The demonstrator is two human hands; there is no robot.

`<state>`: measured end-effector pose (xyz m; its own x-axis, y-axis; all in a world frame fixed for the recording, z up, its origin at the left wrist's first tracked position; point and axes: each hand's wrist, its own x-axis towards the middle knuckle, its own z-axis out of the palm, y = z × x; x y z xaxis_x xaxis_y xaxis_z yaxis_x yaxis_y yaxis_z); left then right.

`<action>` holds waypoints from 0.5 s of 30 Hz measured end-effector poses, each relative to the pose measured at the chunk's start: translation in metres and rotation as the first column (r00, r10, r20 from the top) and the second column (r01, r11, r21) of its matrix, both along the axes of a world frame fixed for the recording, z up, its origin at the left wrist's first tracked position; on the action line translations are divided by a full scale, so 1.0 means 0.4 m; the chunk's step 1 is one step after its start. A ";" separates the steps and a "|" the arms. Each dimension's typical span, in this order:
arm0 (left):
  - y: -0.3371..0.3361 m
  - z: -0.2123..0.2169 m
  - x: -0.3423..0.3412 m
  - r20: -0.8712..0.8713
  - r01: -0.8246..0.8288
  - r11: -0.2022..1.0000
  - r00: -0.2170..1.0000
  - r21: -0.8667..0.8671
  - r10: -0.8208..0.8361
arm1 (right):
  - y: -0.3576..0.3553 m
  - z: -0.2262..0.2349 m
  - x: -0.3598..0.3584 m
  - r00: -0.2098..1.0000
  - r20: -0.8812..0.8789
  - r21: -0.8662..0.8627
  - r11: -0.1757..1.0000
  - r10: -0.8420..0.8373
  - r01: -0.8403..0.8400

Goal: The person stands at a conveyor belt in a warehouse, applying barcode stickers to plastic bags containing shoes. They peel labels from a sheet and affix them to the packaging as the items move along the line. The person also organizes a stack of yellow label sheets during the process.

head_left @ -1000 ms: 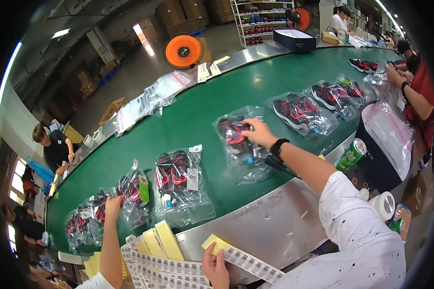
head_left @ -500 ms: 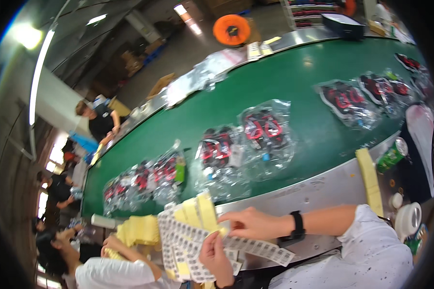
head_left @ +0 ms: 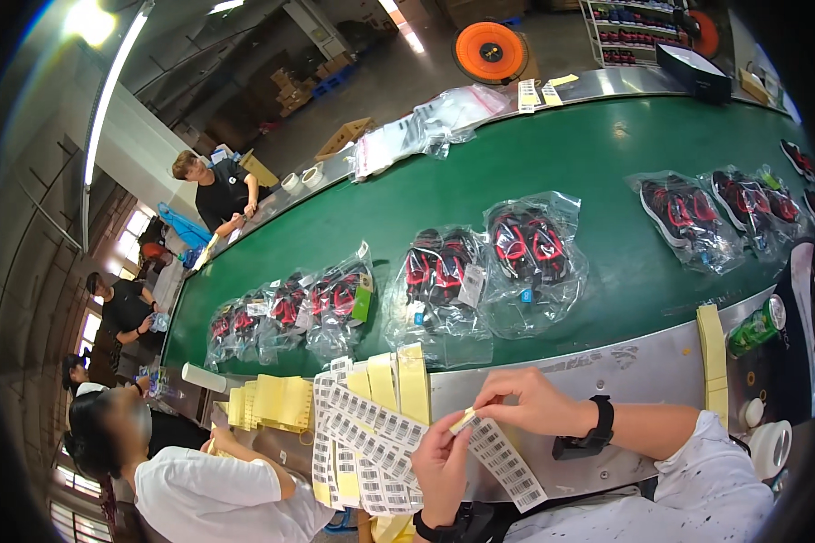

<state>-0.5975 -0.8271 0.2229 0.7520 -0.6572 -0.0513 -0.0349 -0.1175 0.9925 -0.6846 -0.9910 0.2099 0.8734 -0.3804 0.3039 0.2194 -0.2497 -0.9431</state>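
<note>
A strip of white barcode labels (head_left: 505, 466) hangs from between my two hands, trailing down over the metal table edge. Its upper end is curled, showing a small yellow piece (head_left: 463, 421). My left hand (head_left: 442, 460) pinches this curled end between thumb and fingers. Just above and to the right, my right hand (head_left: 527, 403) is closed on the same end of the strip, with thumb and index finger together. Left of my hands lies a fanned pile of barcode label sheets (head_left: 371, 423), with yellow backing strips (head_left: 413, 385) among them.
Bagged black-and-red shoes (head_left: 527, 249) lie on the green conveyor belt (head_left: 598, 145). A co-worker in white (head_left: 213, 489) sits at my left beside yellow strips (head_left: 276, 403). A green can (head_left: 756, 326), tape roll (head_left: 771, 449) and yellow strip (head_left: 712, 362) are at the right.
My view has shifted, so the scene sits further right. The hands remain together on the strip, whose free end now hangs more steeply downward.
</note>
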 end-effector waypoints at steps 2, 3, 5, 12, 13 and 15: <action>0.001 -0.004 0.003 -0.008 0.010 1.000 1.000 0.007 -0.010 | 0.004 -0.001 0.000 0.998 0.050 -0.081 0.996 -0.041 0.045; 0.000 -0.007 0.004 -0.012 0.015 1.000 1.000 0.013 -0.015 | 0.005 -0.002 -0.003 0.995 0.076 -0.118 0.991 -0.060 0.069; -0.006 -0.009 0.011 -0.014 0.052 0.995 0.999 0.081 -0.051 | 0.000 0.001 -0.006 0.985 0.154 -0.300 0.946 -0.077 0.120; -0.063 -0.048 -0.055 -0.182 0.089 0.996 0.980 0.019 -0.084 | -0.102 0.048 -0.023 0.939 0.330 -0.382 0.896 -0.098 0.228; -0.073 -0.060 -0.059 -0.144 0.101 0.994 0.985 0.045 -0.094 | -0.148 0.065 -0.028 0.939 0.318 -0.306 0.924 -0.128 0.229; -0.089 -0.087 -0.075 -0.231 0.090 0.996 0.969 -0.016 -0.091 | -0.261 0.119 -0.048 0.887 0.340 -0.217 0.892 -0.311 0.396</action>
<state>-0.6274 -0.8628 0.1881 0.6578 -0.7225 -0.2127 0.1851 -0.1187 0.9755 -0.7038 -1.0954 0.2575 0.5528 -0.5114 0.6580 0.3186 -0.5999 -0.7339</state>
